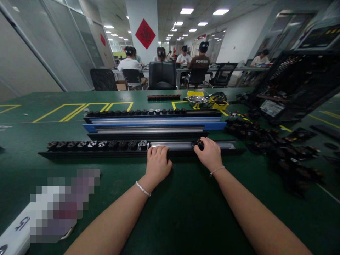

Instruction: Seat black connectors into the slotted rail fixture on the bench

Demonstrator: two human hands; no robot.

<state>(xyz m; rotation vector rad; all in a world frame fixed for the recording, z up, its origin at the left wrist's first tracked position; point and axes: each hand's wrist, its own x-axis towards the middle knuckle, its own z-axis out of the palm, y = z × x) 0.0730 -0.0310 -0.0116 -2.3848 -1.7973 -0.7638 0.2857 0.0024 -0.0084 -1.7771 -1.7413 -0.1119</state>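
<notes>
Green tabletop [196, 216] bears a grooved rail [182, 145], left fingers [158, 151] half-curled on it, grip unclear, right fingers [207, 144] pinching a rounded piece [199, 144]

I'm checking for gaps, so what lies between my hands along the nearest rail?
In the head view, bare silver channel lies between your left hand and the black piece in your right hand.

Left forearm [114, 219] extends in from seven o'clock, the left hand [158, 161] palm down with fingers bent; right forearm [253, 216] extends from between four and five, the right hand [209, 154] pinching, fingertips curled.
</notes>
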